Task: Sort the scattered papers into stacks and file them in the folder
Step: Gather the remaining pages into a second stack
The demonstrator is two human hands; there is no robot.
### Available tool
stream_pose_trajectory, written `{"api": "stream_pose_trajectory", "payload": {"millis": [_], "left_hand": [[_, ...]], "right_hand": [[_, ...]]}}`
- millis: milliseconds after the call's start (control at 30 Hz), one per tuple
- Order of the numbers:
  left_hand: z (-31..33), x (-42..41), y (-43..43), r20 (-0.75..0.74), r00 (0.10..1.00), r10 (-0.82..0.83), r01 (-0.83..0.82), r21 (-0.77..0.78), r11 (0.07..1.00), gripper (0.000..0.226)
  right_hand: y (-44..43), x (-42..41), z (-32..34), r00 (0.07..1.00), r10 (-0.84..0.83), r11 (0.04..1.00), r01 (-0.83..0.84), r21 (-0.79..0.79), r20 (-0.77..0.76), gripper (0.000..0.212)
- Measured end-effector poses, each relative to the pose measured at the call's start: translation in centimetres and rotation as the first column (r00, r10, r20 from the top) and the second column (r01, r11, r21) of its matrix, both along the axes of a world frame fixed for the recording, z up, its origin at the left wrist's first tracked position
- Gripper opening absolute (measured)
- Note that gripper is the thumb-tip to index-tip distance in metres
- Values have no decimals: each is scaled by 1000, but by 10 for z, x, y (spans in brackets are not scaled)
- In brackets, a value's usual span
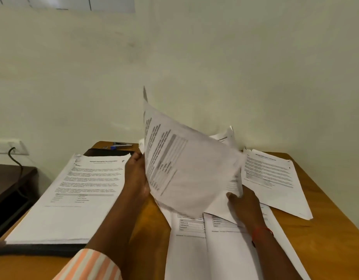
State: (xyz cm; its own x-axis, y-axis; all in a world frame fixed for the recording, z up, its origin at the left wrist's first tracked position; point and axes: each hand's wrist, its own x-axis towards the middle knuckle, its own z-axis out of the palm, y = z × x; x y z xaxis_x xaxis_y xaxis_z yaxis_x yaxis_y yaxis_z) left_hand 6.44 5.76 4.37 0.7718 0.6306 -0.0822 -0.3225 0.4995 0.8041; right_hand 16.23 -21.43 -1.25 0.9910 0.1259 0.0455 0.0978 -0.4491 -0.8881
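Note:
A printed sheet (186, 162) is lifted and tilted above the wooden desk (326, 235), blurred by motion. My left hand (136, 176) grips its left edge and my right hand (245, 201) pinches its lower right corner. Under it lie several loose papers (225, 249), overlapping toward the front edge. Another printed sheet (273, 178) lies to the right, and one more (225, 138) leans against the wall. On the left, a neat stack of papers (73, 195) rests on a black folder (39, 249) that lies open on the desk.
A stapler (120, 145) with a blue part sits at the desk's back edge by the wall. A dark side table (9, 178) stands left of the desk, below a wall socket (9, 146) with a plugged-in black cable.

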Motion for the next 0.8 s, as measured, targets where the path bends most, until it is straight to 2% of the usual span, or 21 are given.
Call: {"api": "stream_pose_trajectory", "payload": {"millis": [67,133,167,267,333,367,500,567,667,733,800], "left_hand": [[-15,5,0,-126,988,92,-81,91,993,13],[-23,8,1,-227,954,196,-129,282,951,14],[-26,9,1,-260,931,257,-138,401,906,11],[-30,11,-1,-278,842,462,-136,719,681,3],[-37,13,-1,-250,817,520,-130,798,589,11],[-41,15,0,-247,819,518,-122,807,578,16],[-53,17,0,-262,882,392,-107,698,708,14],[-58,16,2,-276,893,356,-88,669,739,13],[-63,16,6,-326,897,299,-40,613,789,7],[-65,17,7,-337,902,269,-33,569,822,10],[-66,18,6,-337,908,249,-27,545,838,14]], "right_hand": [[2,-2,-1,999,1,1000,0,-8,35,18],[4,-6,0,998,-37,995,33,93,41,25],[4,-6,0,997,-77,983,71,169,29,26],[1,-2,5,981,-193,898,189,398,-30,24],[-3,2,10,963,-268,832,245,497,-27,29],[-4,1,13,953,-302,802,255,541,-1,32],[-8,0,18,912,-406,695,272,666,51,40],[-12,1,21,910,-414,657,267,705,40,38],[-14,0,23,943,-327,628,163,761,68,39],[-12,0,24,968,-241,621,99,778,69,39],[-10,-1,24,993,-111,702,44,711,48,34]]}}
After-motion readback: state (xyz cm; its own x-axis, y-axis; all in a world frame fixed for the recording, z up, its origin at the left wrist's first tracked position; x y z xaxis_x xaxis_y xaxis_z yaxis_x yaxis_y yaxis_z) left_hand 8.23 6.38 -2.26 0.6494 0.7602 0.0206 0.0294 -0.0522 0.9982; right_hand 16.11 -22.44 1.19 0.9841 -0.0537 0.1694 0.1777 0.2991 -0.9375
